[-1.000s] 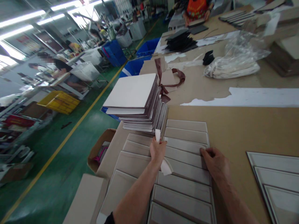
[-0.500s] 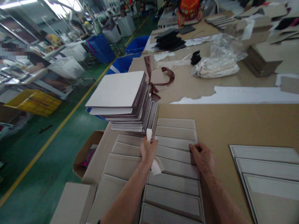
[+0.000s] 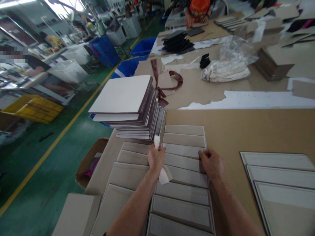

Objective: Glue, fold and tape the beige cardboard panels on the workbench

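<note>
My left hand (image 3: 156,158) is closed around a white paper strip (image 3: 164,176), whose ends stick out above and below the fist. It is over the inner ends of overlapping beige panels laid in two columns. With thumb and fingertips together, my right hand (image 3: 213,163) pinches the right edge of one beige panel (image 3: 183,150) in the right-hand column. The left-hand column (image 3: 131,170) of similar panels passes under my left forearm. Dark edging runs round the panels. My fingers partly hide the spots they grip.
A tall stack of pale boards (image 3: 123,95) stands beyond my left hand. Brown ribbon (image 3: 176,80), a plastic bag (image 3: 226,70) and black pieces (image 3: 177,42) lie farther back. More panels (image 3: 283,170) overlap at right. A cardboard box (image 3: 91,160) is left of the table; people work in the background.
The view has shifted very slightly. Both hands keep nearly the same place and grip, and the panels have not visibly moved.
</note>
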### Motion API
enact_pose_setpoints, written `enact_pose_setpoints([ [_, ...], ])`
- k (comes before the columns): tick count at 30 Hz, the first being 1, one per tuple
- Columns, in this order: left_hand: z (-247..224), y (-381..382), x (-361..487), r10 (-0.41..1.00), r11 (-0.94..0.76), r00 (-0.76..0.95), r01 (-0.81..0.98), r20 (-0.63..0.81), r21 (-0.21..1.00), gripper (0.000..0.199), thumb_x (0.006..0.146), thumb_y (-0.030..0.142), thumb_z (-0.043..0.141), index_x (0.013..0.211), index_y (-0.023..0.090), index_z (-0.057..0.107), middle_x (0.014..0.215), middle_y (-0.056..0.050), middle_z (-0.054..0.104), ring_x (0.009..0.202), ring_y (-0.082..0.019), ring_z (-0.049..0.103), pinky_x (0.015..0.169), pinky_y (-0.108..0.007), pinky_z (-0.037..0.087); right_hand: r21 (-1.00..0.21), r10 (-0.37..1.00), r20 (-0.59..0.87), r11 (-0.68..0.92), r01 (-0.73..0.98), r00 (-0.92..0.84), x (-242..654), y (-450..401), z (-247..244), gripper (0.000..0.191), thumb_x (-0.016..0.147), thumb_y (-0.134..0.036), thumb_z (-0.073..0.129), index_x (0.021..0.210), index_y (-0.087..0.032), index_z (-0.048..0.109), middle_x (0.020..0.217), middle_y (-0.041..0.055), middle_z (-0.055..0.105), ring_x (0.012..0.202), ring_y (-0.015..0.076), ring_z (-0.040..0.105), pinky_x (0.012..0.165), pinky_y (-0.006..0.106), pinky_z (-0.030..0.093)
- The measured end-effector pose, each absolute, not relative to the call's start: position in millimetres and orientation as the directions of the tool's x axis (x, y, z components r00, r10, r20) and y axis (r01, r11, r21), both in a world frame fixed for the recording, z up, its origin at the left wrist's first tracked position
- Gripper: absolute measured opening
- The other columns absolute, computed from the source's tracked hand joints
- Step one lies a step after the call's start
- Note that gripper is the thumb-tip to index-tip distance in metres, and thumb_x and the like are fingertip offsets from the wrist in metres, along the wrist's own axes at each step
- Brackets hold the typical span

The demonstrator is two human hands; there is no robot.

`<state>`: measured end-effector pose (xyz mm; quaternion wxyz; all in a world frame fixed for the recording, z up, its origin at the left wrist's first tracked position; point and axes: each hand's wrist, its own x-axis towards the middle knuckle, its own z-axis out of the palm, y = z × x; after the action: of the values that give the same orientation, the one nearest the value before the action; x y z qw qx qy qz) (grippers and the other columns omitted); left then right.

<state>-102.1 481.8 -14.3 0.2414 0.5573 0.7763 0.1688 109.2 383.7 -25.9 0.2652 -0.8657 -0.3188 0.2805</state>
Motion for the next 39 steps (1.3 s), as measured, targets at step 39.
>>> enact_pose_setpoints([
  [39, 24, 464, -89, 0.94, -0.189, 0.261, 0.933, -0.218, 0.306, 0.035, 0.088, 0.008, 0.045, 0.102, 0.029, 0.071, 0.108, -0.005, 0.063, 0.106, -0.021, 0.052, 0.087, -0.027, 0.04, -0.023, 0.988, -0.147, 0.049, 0.999, -0.052, 119, 361, 2, 0.054, 0.087, -0.004, 0.045, 0.137, -0.025, 0.046, 0.134, 0.0111, 0.051, 0.1, 0.0272, 0.056, 0.072, 0.038, 0.049],
])
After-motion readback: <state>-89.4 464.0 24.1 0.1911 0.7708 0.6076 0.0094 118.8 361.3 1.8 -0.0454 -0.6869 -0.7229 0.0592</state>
